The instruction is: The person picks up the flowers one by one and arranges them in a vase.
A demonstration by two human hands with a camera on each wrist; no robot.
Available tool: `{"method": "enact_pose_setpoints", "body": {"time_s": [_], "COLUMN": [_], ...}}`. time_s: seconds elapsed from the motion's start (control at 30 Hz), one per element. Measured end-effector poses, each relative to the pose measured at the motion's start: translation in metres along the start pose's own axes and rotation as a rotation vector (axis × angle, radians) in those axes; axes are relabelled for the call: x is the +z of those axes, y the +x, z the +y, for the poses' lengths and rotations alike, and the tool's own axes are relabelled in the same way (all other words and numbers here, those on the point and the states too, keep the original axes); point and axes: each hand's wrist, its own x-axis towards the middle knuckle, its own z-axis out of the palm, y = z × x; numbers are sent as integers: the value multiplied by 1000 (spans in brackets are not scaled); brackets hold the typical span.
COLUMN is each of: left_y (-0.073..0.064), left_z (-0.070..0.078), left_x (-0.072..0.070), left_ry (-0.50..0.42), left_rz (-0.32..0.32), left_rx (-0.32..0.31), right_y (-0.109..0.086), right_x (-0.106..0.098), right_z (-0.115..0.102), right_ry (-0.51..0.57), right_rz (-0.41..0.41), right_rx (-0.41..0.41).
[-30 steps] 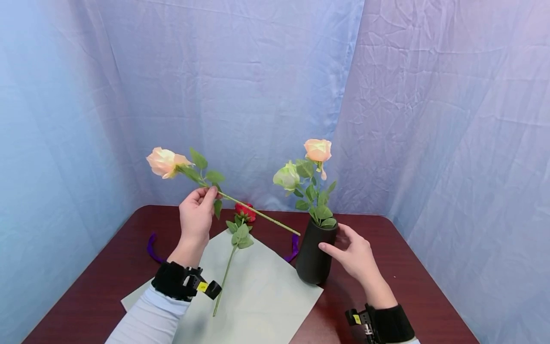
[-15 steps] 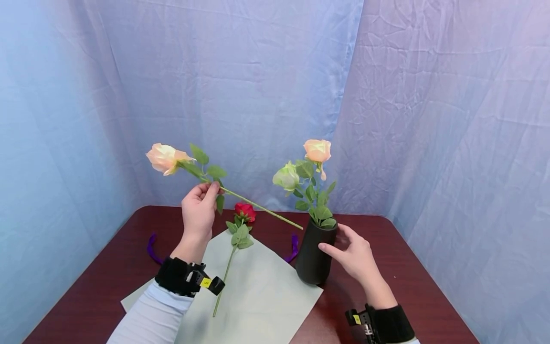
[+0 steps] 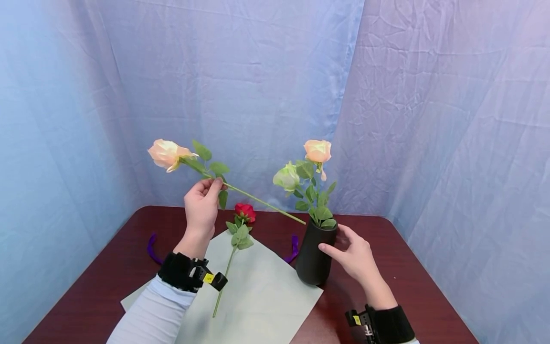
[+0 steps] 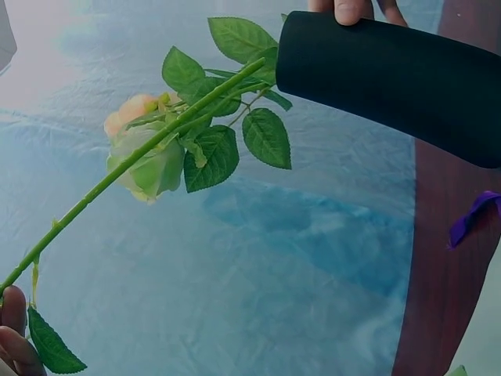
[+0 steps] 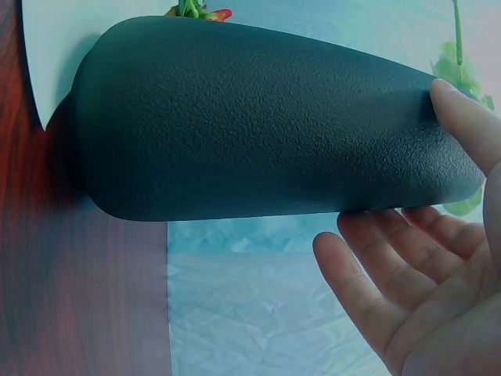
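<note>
Between thumb and fingers, my left hand (image 3: 200,210) pinches the stem of a peach rose (image 3: 166,154) just below its upper leaves. The rose slants, bloom up at the left, and its bare stem end points right, close to the vase's mouth. My right hand (image 3: 355,253) holds the black vase (image 3: 315,255) near its top, thumb on the front and fingers along the right side. In the vase stand another peach rose (image 3: 318,151) and a pale green rose (image 3: 286,177); their lower stems are hidden inside. The left wrist view shows the held stem (image 4: 129,162) crossing before these blooms.
A red rose (image 3: 245,212) lies with its stem across a pale sheet of paper (image 3: 266,291). Purple ribbon (image 3: 294,246) shows past the sheet's edges on both sides. The vase stands by the paper's right corner on the dark wooden table (image 3: 412,286). Curtains hang behind.
My left hand has risen slightly and moved a little right with the peach rose, bringing its stem end up and nearer the vase's mouth. The right hand and vase have stayed put.
</note>
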Motion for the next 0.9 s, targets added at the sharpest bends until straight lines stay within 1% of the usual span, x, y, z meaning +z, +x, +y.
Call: {"method": "enact_pose_setpoints", "body": {"time_s": [0.43,0.9], "left_y": [3,5], "left_z": [4,5], "left_x": [10,21], "left_ry": [9,5], "left_rz": [-8,-2], "left_rx": [24,35], "right_y": [0,0], "right_x": [0,0], "right_z": [0,1], "right_ry": [4,5], "right_rz": [0,0], "right_rx": [-5,-14]}}
